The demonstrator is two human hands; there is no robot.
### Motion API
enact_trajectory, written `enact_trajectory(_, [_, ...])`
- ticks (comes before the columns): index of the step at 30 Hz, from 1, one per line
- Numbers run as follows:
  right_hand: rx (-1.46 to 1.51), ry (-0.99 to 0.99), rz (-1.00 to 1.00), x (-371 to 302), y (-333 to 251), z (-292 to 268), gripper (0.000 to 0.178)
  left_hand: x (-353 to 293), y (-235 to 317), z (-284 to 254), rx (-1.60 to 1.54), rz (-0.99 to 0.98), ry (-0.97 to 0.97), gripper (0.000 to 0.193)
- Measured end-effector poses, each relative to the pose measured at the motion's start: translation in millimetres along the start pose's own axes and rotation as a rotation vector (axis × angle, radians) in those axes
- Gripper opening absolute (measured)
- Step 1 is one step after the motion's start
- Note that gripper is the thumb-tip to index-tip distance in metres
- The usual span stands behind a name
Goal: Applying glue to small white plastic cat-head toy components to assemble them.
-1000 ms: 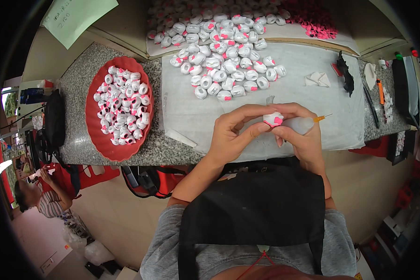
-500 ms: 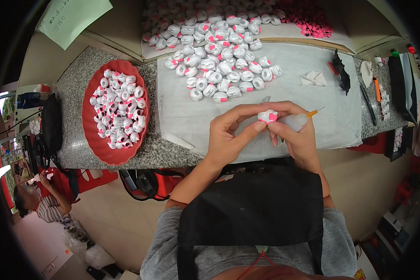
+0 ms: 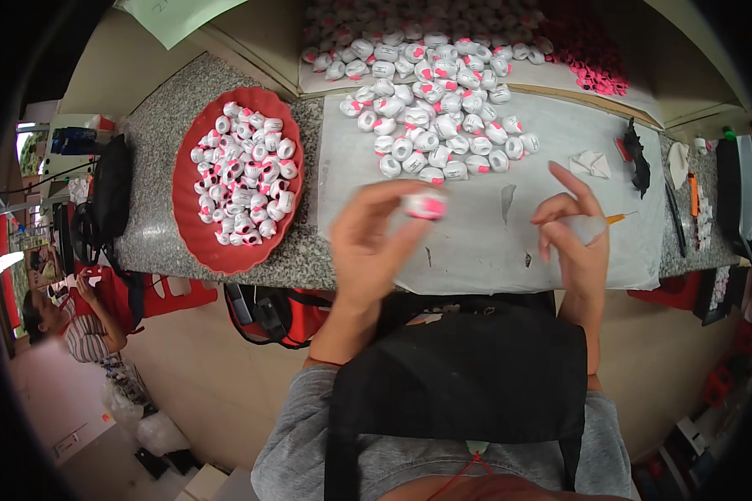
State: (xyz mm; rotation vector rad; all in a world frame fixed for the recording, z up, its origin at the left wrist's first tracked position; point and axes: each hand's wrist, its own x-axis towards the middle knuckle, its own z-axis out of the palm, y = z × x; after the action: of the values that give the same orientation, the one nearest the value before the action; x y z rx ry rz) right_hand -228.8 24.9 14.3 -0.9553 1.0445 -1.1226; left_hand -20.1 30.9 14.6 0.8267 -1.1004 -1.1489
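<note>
Between the thumb and fingers of my left hand (image 3: pixel 363 242) is a small white piece with a pink patch (image 3: pixel 426 205), a little blurred by motion and held just above the sheet. My right hand (image 3: pixel 580 250) has a translucent squeeze bottle (image 3: pixel 589 227) tucked in its curled fingers, the index finger stretched out. An orange needle tip (image 3: pixel 616 218) points away to the right from the bottle. Similar small white-and-pink pieces (image 3: pixel 443 125) lie heaped beyond my hands on the white sheet (image 3: pixel 476 242).
A red scalloped tray (image 3: pixel 188 242) full of such pieces stands on the granite counter at left. Pink parts (image 3: pixel 602 79) lie on the back shelf. At right are a crumpled tissue (image 3: pixel 589 164), a black rag (image 3: pixel 637 159) and an orange-handled tool (image 3: pixel 693 194). Another person (image 3: pixel 92 321) sits far left.
My hands have come apart. The left has carried the white-and-pink piece leftward, while the right has drawn back to the right with the bottle. The whole view has shifted slightly.
</note>
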Motion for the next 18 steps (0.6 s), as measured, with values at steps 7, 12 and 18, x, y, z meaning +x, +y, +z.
enact_trajectory(7, [-0.048,0.101,-0.144,7,8,-16,0.048,12,26,-64,1.339,0.442,0.437,0.032])
enact_trajectory(12, [0.055,0.009,-0.201,-4,9,-16,0.046,22,-11,-23,1.285,0.104,0.000,0.028])
enact_trajectory(18, [-0.069,0.017,-0.121,-12,-1,-15,0.033,18,-16,-31,0.961,0.000,0.066,0.025])
